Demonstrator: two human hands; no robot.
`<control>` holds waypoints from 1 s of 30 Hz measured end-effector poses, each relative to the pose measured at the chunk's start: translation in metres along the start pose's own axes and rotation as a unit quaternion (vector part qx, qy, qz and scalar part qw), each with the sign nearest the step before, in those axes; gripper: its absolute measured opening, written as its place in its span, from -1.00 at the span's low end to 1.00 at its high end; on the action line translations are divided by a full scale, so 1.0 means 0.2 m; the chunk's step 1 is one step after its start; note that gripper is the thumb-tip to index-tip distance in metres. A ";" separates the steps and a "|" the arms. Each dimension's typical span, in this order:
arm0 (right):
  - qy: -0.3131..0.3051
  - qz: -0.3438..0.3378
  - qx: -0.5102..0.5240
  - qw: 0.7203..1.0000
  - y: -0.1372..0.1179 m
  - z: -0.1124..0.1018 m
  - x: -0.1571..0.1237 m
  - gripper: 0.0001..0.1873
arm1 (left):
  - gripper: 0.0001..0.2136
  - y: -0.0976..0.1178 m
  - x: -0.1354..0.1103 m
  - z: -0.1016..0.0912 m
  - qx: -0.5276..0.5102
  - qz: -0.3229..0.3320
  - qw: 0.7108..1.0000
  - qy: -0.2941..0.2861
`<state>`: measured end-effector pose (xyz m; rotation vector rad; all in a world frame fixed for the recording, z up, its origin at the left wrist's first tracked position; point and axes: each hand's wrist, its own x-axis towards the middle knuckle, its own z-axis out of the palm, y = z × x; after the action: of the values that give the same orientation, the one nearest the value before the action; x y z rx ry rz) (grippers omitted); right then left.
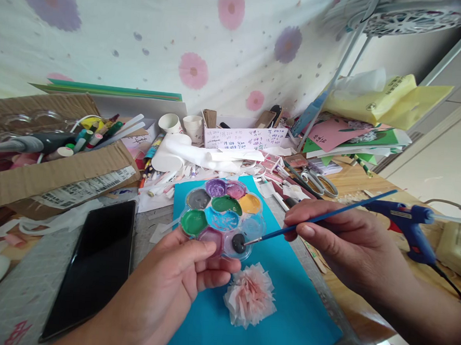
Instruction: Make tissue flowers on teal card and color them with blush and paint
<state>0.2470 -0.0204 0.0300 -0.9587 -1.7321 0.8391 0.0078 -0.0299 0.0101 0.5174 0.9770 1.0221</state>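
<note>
My left hand (193,266) grips the near edge of a clear flower-shaped paint palette (223,213), thumb on top and fingers beneath. Purple, pink, yellow, grey, green and blue paint fill its wells. Between thumb and fingers my right hand (339,236) holds a thin blue paintbrush (321,217), slanting down to the left. Its tip is in the black paint (238,242) in the palette's near right well. A pink and white tissue-paper flower (250,295) lies below the palette on a blue sheet of paper (300,312).
A black phone (92,268) lies on the grey cutting mat at left, near a cardboard box (77,184) of markers. On the right are a blue glue gun (407,220) and scissors (319,181). Paper cups (169,123) and a white roll stand behind.
</note>
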 end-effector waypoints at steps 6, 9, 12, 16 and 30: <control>0.021 -0.030 -0.043 0.998 0.01 0.00 0.01 -0.95 | -0.81 -0.01 0.00 0.00 0.007 -0.001 1.000 -0.003; 0.026 -0.032 -0.049 0.998 0.00 0.01 0.02 -0.92 | -0.81 -0.01 0.00 0.01 0.007 0.001 1.000 -0.003; 0.034 -0.018 -0.048 0.998 0.00 0.02 0.01 -0.86 | -0.80 -0.01 0.00 0.01 0.008 0.000 1.000 -0.005; 0.059 -0.004 -0.054 0.997 0.00 0.03 0.01 -0.79 | -0.80 -0.01 0.00 0.01 0.007 0.005 1.000 -0.008; 0.054 -0.015 -0.028 0.998 -0.05 0.02 0.01 -0.89 | -0.82 0.00 0.00 0.01 0.016 -0.001 1.000 -0.010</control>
<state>0.2403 -0.0234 0.0390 -0.9943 -1.6813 0.7095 0.0086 -0.0301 0.0114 0.5524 0.9778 0.9998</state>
